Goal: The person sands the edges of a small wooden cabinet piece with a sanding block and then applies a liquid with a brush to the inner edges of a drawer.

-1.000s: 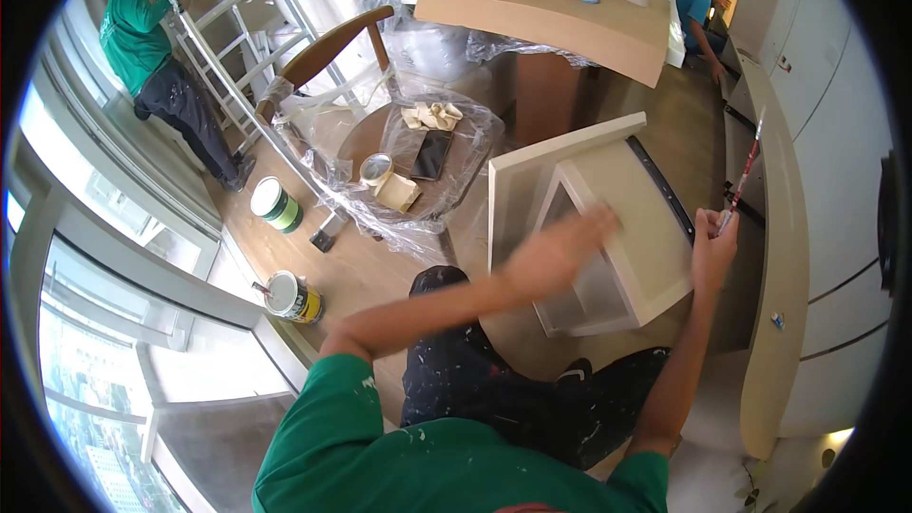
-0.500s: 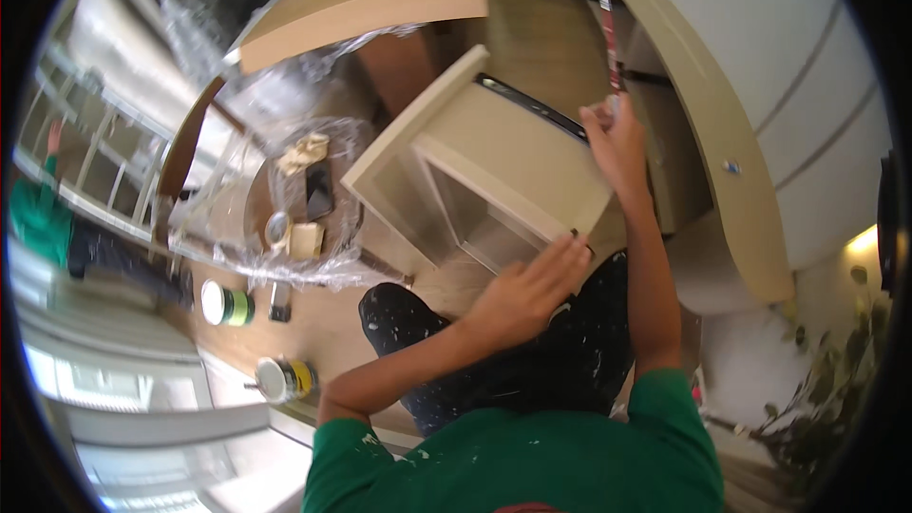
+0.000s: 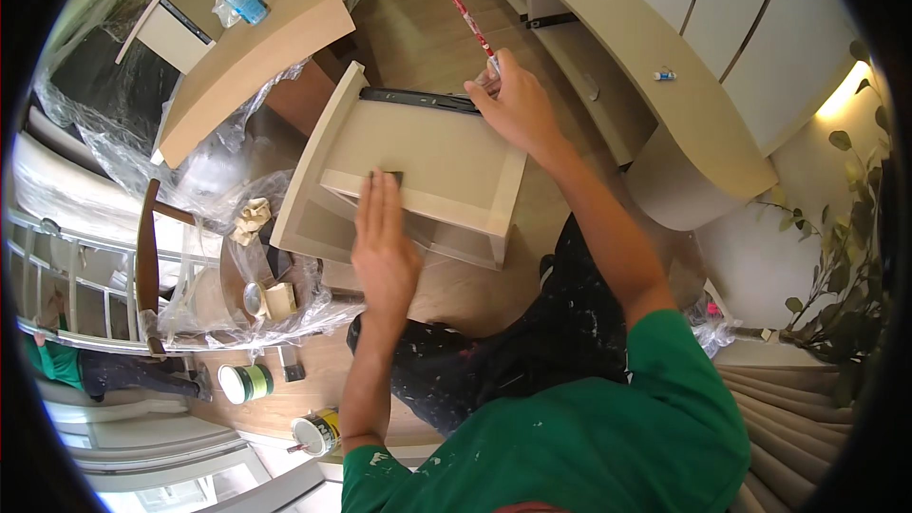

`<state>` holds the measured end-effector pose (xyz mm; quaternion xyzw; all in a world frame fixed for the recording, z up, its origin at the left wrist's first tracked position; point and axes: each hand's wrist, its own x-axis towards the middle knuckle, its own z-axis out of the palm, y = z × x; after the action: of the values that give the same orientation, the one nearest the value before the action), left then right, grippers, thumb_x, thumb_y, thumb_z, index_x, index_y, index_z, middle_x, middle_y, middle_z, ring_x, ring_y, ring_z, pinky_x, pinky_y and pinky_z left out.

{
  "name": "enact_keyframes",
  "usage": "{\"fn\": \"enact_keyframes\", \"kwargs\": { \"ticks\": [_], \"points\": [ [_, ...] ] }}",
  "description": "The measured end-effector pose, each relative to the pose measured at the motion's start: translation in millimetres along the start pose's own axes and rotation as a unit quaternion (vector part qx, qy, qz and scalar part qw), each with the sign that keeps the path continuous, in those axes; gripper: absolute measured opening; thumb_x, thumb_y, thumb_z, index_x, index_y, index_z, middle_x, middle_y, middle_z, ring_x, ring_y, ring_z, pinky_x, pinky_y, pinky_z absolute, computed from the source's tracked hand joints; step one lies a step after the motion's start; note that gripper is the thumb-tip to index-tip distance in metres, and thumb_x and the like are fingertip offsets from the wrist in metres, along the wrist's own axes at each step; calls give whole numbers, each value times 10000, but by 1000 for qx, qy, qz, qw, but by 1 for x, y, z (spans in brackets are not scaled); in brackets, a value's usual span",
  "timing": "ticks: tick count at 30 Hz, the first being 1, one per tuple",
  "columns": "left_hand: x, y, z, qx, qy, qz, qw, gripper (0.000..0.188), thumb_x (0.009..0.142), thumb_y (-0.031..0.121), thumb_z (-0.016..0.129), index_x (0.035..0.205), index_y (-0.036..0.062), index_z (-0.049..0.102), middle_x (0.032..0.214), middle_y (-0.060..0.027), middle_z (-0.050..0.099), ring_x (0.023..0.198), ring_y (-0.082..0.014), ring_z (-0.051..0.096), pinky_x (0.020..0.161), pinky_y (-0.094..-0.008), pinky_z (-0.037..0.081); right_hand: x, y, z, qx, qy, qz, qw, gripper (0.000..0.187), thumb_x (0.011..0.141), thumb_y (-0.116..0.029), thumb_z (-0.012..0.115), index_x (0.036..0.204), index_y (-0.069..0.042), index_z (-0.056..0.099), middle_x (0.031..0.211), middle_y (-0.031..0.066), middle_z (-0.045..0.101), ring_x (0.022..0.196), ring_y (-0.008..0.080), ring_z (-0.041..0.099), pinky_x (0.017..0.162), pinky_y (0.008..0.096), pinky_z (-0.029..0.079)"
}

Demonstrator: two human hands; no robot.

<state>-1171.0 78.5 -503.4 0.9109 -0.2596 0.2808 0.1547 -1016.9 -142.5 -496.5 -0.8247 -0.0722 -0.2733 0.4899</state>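
**A drawer [image 3: 446,147] that could tip**

The drawer stands in front of us, between our hands. Our left hand [image 3: 387,252] lies straight-fingered on it, at a small dark pad [image 3: 398,177]; whether it grips that, we can't tell. Our right hand [image 3: 521,104] grasps a red-and-white stick [image 3: 458,5] beside the black rail [image 3: 418,100]. Lopsided pressure could tip the drawer; a loose stick could scratch it.

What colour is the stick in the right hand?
The stick is red and white; best view: head.
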Motion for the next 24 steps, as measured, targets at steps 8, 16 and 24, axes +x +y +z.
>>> {"fn": "enact_keyframes", "kwargs": {
  "ticks": [8,16,24],
  "points": [
    [-6,-28,-8,21,3,23,1000,703,764,-103,531,1462,-19,509,1470,-209,554,1361,-387,539,1074,-429,512,1,-15,0,-2,-7,20,1000,318,865,-241,766,958,-46,533,809,148,718,780,351,727,697,457,544],
    [-18,-32,-11,-23,11,46,999,681,739,-109,548,1413,-16,560,1477,-209,549,1378,-349,534,1138,-417,463,2,-12,4,3,-6,10,1000,320,895,-225,751,948,-53,487,828,136,719,800,328,741,706,432,553],
    [-14,-56,-25,-18,37,13,999,677,790,-124,515,1459,-28,514,1498,-232,524,1354,-407,542,1120,-447,456,2,-12,3,7,-28,18,999,313,921,-208,732,957,-58,461,869,127,726,808,290,742,712,408,559]
  ]
}}
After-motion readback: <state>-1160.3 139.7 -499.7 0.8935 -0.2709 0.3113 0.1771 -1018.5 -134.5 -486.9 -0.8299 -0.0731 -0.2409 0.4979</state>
